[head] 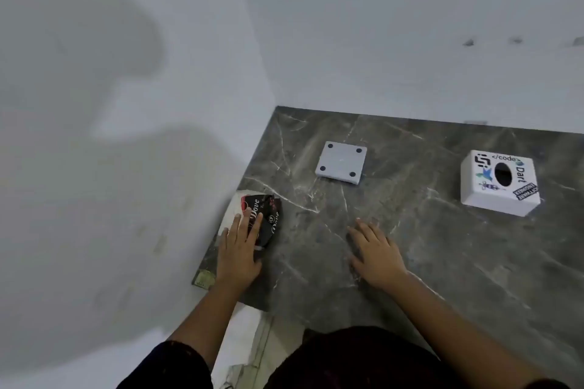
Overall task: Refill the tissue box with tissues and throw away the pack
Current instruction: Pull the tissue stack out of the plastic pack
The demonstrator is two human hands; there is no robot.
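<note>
A black tissue pack [268, 215] printed with white lettering lies at the left edge of the dark marble counter [410, 246], with white tissue showing at its far left side. My left hand [238, 249] lies flat on top of it, fingers spread. My right hand [376, 249] rests palm down on the bare counter, holding nothing. The white tissue box [499, 183], covered in stickers with an oval opening on top, stands at the far right. Its white square base plate [342, 162], with a dark pad at each corner, lies apart near the counter's back.
White walls meet at the corner behind the counter's left end. The counter's left edge runs diagonally beside the pack, with pale floor below. A small sticker [203, 278] sits on the counter's near left corner.
</note>
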